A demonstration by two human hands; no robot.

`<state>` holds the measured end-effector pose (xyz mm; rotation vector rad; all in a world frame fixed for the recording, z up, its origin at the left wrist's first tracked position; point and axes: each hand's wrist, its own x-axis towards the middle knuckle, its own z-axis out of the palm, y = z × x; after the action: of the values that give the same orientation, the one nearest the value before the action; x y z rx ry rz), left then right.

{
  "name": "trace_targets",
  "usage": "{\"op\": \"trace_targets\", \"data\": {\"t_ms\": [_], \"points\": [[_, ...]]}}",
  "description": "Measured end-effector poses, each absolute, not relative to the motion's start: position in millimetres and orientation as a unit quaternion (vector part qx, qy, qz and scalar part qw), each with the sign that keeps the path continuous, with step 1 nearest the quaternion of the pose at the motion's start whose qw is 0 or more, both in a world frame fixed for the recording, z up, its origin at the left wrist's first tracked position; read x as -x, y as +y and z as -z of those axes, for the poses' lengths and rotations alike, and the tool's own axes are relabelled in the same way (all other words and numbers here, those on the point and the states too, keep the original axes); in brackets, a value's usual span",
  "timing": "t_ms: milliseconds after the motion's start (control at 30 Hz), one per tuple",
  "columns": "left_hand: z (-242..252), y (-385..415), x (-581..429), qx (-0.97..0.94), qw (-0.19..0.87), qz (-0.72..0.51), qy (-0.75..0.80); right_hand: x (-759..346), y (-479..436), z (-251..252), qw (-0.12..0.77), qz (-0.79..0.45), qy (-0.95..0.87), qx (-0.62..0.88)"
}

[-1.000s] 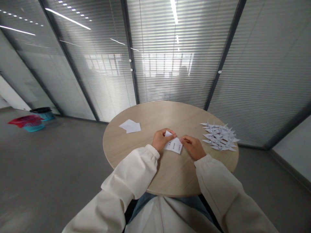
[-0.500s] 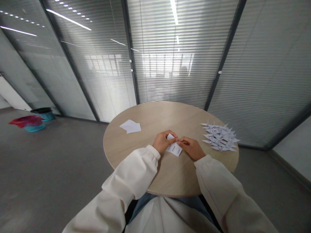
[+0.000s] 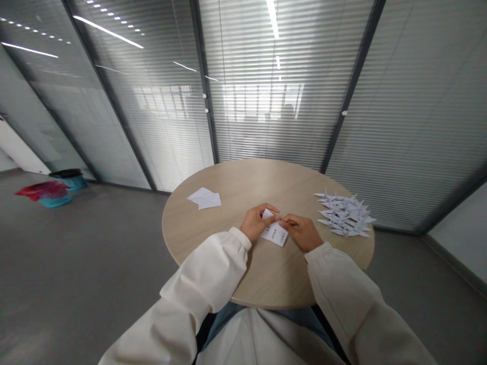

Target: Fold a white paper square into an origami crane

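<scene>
Folded white paper (image 3: 274,234) lies flat on the round wood table (image 3: 213,248), right between the two hands, with rows of small dark print on it. One corner sticks up at the top, near the fingers.

In the head view, the left hand (image 3: 258,223) is curved over the paper's top left side. Its fingers (image 3: 266,208) are bent and closed in, and they pinch the raised corner. The right hand (image 3: 300,232) comes in from the other side, with its fingers (image 3: 287,219) close together and reaching out. Their tips touch the top edge of the paper and almost meet the left fingertips. Both hands are low, just over the table.

White sleeves (image 3: 205,268) cover both arms up to the wrists.

From the hands, two loose paper sheets (image 3: 203,198) lie at ten o'clock, one on top of the other. A flat pile of paper cranes (image 3: 344,215) sits at three o'clock, near the table's edge. Far off at nine o'clock, on the gray floor (image 3: 95,253), a red cloth (image 3: 41,190) hangs on a blue basket (image 3: 55,201). A glass wall with blinds (image 3: 274,116) stands at twelve o'clock.
</scene>
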<state>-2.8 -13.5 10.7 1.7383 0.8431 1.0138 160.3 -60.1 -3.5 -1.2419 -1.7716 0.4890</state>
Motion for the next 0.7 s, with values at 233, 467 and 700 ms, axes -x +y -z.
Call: {"op": "trace_targets", "data": {"t_ms": [233, 467, 700], "points": [[-14.9, -11.3, 2.8, -0.64, 0.517, -0.466, 0.326, -159.0, -59.5, 3.3, 0.462, -0.221, -0.702, 0.494], [-16.3, -12.4, 2.7, -0.629, 0.532, -0.458, 0.334, -157.0, -58.8, 5.6, 0.462, -0.227, -0.694, 0.504], [-11.7, -10.7, 3.3, -0.653, 0.518, -0.441, 0.334, -156.8, -60.3, 2.9, 0.455, -0.217, -0.712, 0.49]]}}
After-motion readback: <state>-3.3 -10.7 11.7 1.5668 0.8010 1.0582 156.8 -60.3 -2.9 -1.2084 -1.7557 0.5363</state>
